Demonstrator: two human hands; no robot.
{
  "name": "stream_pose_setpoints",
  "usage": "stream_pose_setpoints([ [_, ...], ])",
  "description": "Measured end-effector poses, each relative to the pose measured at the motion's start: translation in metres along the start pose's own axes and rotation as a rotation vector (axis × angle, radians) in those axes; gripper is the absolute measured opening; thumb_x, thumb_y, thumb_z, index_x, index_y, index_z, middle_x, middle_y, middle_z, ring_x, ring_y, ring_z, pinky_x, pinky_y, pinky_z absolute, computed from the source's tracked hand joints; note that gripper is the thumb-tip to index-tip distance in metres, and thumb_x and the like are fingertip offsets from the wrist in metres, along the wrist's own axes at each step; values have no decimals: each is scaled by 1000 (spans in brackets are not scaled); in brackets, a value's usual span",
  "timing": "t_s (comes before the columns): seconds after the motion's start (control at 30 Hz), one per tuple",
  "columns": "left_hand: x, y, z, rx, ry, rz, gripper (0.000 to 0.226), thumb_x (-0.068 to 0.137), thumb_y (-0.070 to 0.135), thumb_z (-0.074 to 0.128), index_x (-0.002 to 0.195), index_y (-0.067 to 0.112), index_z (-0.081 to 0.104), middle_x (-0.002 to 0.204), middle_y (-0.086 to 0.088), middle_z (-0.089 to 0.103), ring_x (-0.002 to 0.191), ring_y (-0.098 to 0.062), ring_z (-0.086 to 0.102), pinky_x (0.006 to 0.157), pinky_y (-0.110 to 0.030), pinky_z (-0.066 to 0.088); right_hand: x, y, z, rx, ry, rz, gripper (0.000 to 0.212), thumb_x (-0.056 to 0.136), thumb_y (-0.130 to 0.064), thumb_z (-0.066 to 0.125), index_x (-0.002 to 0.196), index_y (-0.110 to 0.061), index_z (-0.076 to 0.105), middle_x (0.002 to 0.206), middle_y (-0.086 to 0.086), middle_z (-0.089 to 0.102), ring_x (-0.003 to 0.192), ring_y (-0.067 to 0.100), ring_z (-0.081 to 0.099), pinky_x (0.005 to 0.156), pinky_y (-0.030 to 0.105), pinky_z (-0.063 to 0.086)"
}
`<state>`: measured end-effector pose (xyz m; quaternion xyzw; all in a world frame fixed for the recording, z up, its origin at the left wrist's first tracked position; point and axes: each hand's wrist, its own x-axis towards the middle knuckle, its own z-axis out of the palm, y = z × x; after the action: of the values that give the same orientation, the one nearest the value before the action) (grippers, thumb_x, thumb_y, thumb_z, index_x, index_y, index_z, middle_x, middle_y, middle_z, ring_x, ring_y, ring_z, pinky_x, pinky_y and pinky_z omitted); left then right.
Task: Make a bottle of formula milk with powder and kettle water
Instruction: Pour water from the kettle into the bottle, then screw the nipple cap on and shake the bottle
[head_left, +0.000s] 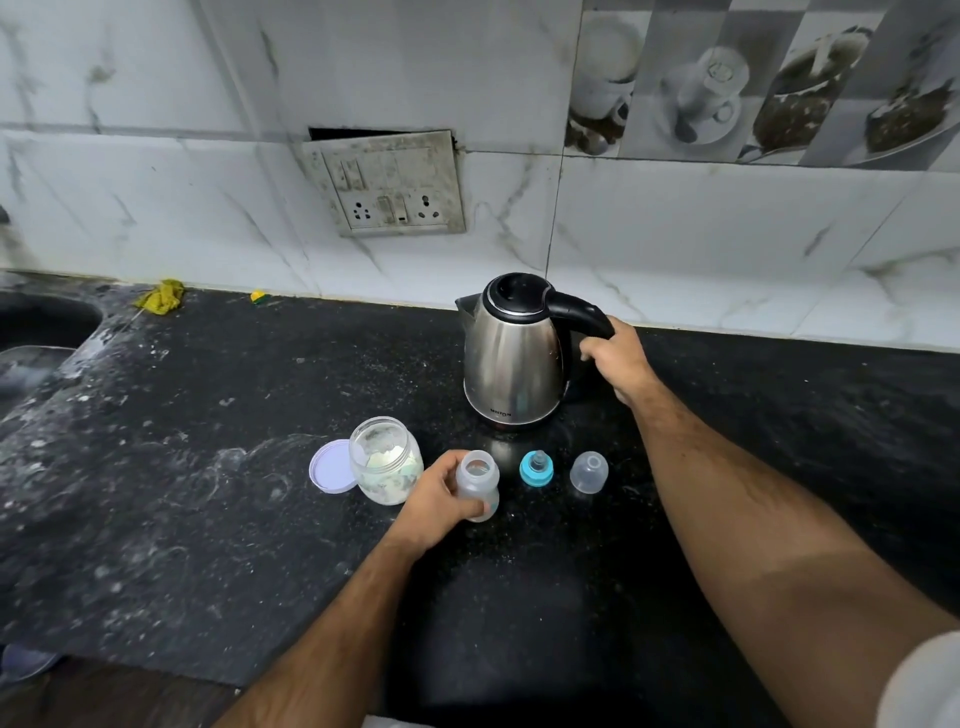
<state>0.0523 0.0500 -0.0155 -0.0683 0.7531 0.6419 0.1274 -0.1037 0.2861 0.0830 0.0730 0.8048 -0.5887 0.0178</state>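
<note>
A steel kettle (511, 358) with a black lid and handle stands upright on the black counter (208, 493), lid closed. My right hand (621, 364) grips its handle. In front of it my left hand (436, 501) holds a translucent open baby bottle (479, 480) standing on the counter. Left of the bottle an open clear jar (385, 460) holds white powder, with its pale lilac lid (331, 466) lying beside it. Right of the bottle stand a blue ring with a teat (536, 468) and a clear cap (588, 471).
A sink (41, 322) sits at the far left, with a yellow cloth (161, 297) near the wall. A socket and switch plate (395, 184) is mounted on the tiled wall behind the kettle. The counter's front edge (119, 667) runs along the lower left.
</note>
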Motion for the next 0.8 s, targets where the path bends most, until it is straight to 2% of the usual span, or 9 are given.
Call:
stream_pose_setpoints([
  [0.13, 0, 2, 2, 1, -3, 8, 58, 67, -7, 78, 110, 28, 60, 107, 3, 71, 103, -15, 66, 94, -30, 52, 2, -3, -4, -51, -27, 31, 27, 72, 14, 52, 80, -11, 59, 68, 1, 52, 64, 12, 49, 57, 23, 41],
  [0.27, -2, 6, 5, 2, -14, 15, 57, 69, -10, 77, 110, 26, 59, 107, 3, 70, 100, -10, 66, 89, -24, 52, 4, -3, -5, -68, -30, 52, 30, 75, 11, 53, 95, -9, 61, 73, 1, 56, 74, 17, 53, 60, 24, 42],
  [0.33, -3, 7, 7, 6, -6, 16, 57, 69, -10, 77, 109, 27, 59, 107, 4, 70, 100, -10, 65, 89, -24, 52, 4, -1, -5, -117, -26, 72, 33, 78, 5, 58, 106, -11, 58, 84, 2, 60, 86, 20, 58, 68, 26, 45],
  [0.4, -4, 6, 8, 6, 1, 24, 58, 69, -11, 77, 108, 28, 59, 106, 4, 69, 99, -10, 65, 90, -24, 51, 4, 7, -8, -216, 2, 96, 45, 78, -5, 65, 120, -14, 50, 106, 6, 61, 105, 26, 59, 86, 34, 50],
  [0.47, -4, 5, 8, 8, 12, 33, 58, 69, -11, 76, 107, 28, 59, 106, 4, 69, 99, -10, 65, 91, -25, 51, -8, 15, -10, -363, 140, 86, 61, 78, -15, 71, 134, -14, 46, 128, 11, 54, 120, 29, 54, 100, 41, 47],
  [0.57, -6, 1, 9, 11, 18, 45, 58, 68, -10, 76, 108, 29, 60, 106, 3, 70, 99, -11, 65, 92, -27, 52, -54, 24, -4, -366, 389, -62, 47, 83, -15, 66, 128, -12, 57, 125, 10, 57, 108, 25, 60, 90, 31, 46],
  [0.63, -8, 0, 8, 13, 26, 49, 58, 68, -10, 76, 108, 29, 60, 107, 3, 69, 100, -11, 65, 92, -27, 52, -89, 37, 9, -367, 357, -145, 28, 83, -12, 65, 111, -14, 69, 111, 7, 63, 95, 22, 62, 79, 24, 40],
  [0.7, -10, -1, 7, 13, 33, 49, 58, 68, -12, 75, 107, 28, 59, 106, 3, 69, 98, -10, 65, 91, -26, 52, -112, 58, 24, -418, 244, -164, 24, 80, -9, 68, 104, -13, 72, 105, 7, 66, 93, 24, 65, 79, 26, 45],
  [0.8, -10, 1, 4, 13, 47, 51, 58, 69, -14, 75, 107, 28, 59, 105, 3, 68, 97, -9, 64, 87, -23, 51, -121, 79, 44, -522, 41, -118, 44, 81, -13, 71, 124, -10, 64, 124, 8, 65, 110, 28, 62, 99, 37, 46],
])
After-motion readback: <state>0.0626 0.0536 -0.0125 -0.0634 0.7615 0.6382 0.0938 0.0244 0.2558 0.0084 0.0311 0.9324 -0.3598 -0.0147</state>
